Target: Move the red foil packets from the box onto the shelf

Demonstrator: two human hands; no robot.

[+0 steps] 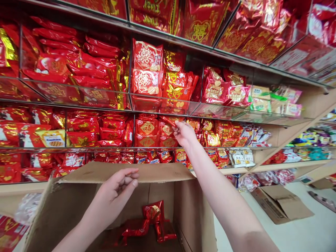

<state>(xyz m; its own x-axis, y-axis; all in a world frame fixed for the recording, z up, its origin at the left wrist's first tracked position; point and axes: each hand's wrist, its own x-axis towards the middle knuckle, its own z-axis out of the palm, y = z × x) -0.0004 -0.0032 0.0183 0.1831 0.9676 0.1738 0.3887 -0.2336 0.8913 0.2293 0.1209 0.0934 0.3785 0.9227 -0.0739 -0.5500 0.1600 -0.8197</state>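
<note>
My right hand (183, 133) reaches up to the middle shelf and pinches a red snack packet (170, 121) at the front of a compartment full of red and gold packets. My left hand (118, 189) hovers over the open cardboard box (65, 206) in front of me, fingers loosely curled and holding nothing. At the bottom of the box lie a few red foil packets (154, 220).
Glass-fronted shelves (162, 105) hold rows of red and gold packets across the whole wall. Paler packets (273, 99) fill the right-hand compartments. Another open cardboard box (280, 204) lies on the white floor at the right.
</note>
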